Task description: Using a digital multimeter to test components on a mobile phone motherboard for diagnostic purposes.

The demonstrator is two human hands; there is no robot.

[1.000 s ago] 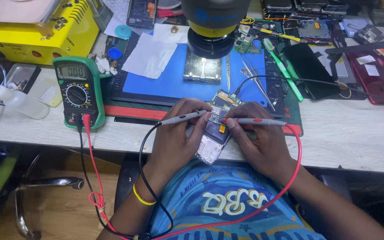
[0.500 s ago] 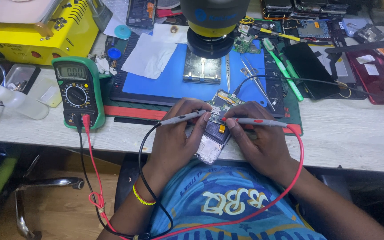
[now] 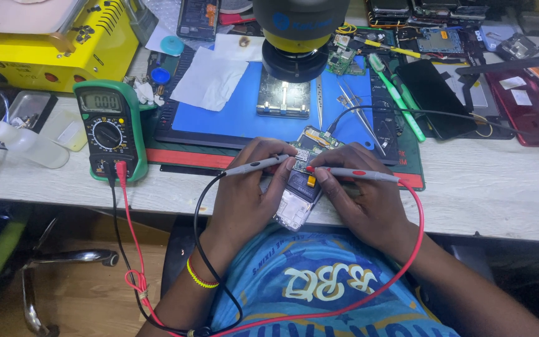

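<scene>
An opened phone (image 3: 302,187) with its circuit board bare lies at the bench's front edge, between both hands. My left hand (image 3: 244,193) grips a grey test probe (image 3: 258,165) on a black lead, its tip on the board. My right hand (image 3: 362,200) grips a grey probe with red marks (image 3: 358,174) on a red lead, tip also on the board. Both leads run to a green multimeter (image 3: 106,128) standing at the left.
A blue work mat (image 3: 226,115) holds a metal board holder (image 3: 283,100) under a microscope head (image 3: 299,31). Tweezers (image 3: 350,106), green tools (image 3: 399,103), a dark phone (image 3: 435,97) and a red phone shell (image 3: 522,106) lie right. A yellow machine (image 3: 51,40) and a squeeze bottle (image 3: 23,142) sit left.
</scene>
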